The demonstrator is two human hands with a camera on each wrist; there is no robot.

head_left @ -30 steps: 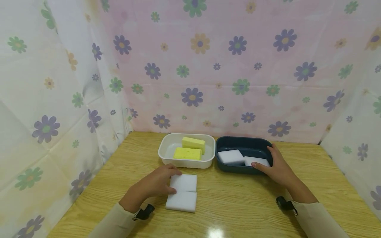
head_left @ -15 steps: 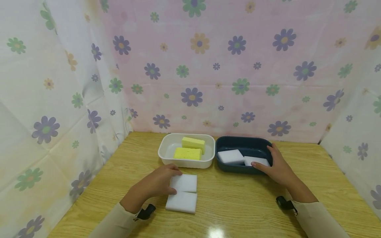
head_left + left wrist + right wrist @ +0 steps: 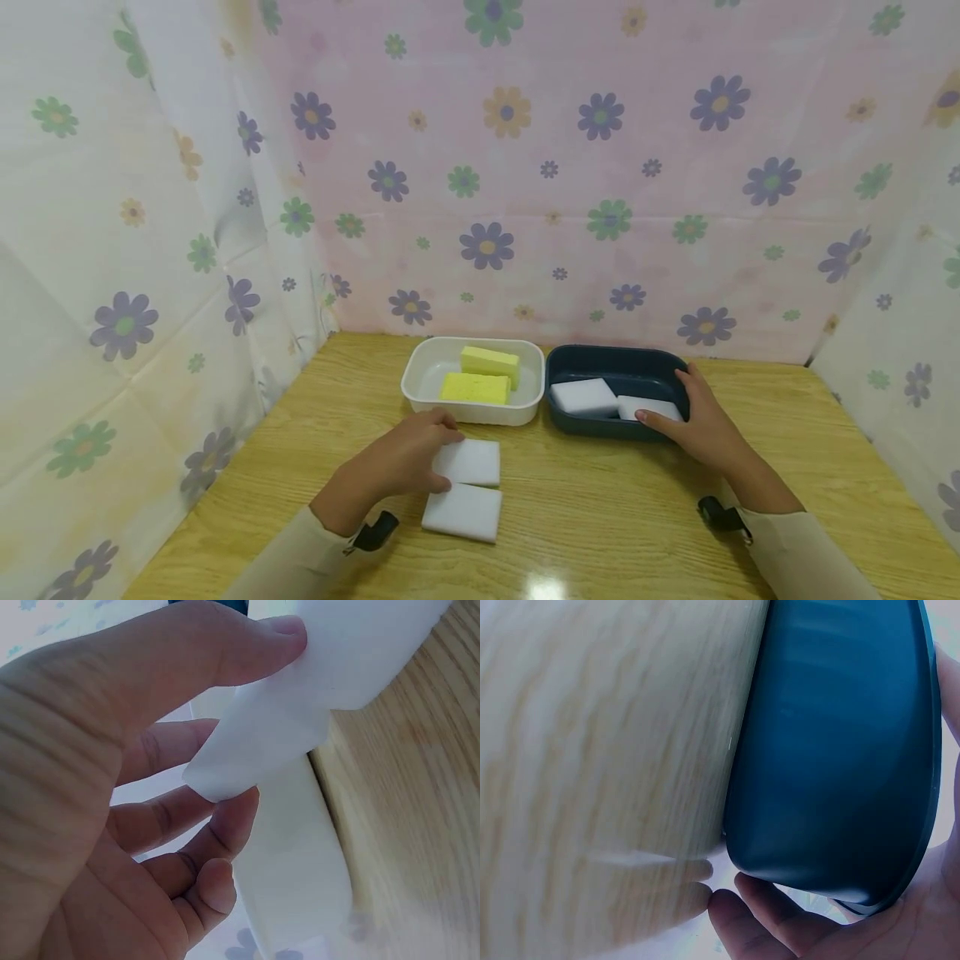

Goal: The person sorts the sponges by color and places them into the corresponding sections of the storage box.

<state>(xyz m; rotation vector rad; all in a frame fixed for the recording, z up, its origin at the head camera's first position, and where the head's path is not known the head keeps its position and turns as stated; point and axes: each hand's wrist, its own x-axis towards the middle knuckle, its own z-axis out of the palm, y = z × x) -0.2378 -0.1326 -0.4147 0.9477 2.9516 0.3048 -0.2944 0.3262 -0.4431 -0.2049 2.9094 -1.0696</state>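
Observation:
My left hand [image 3: 401, 454] pinches the left side of a flat white sponge [image 3: 476, 460] on the table, fingers at its far edge and thumb at its near one. A second white sponge [image 3: 462, 512] lies right in front of it, touching the thumb tip. In the left wrist view the thumb overlaps white sponge [image 3: 274, 727]. At the right, my right hand [image 3: 701, 421] grips the end of a dark blue bin [image 3: 592, 427], thumb over the front rim, fingers around the outer end. Inside that bin sit two white sponges [image 3: 583, 397]; the thumb partly covers the right one.
A white bin [image 3: 423, 379] stands left of the dark blue one, close against it. Two yellow sponges [image 3: 476, 387] are in it, the back one on edge. Flowered cloth [image 3: 525, 275] surrounds the wooden table [image 3: 600, 517] at the back and sides.
The head view has shifted slightly. My left hand and the near white sponge have moved a little to the right, and that sponge has turned slightly. The right hand keeps its grip.

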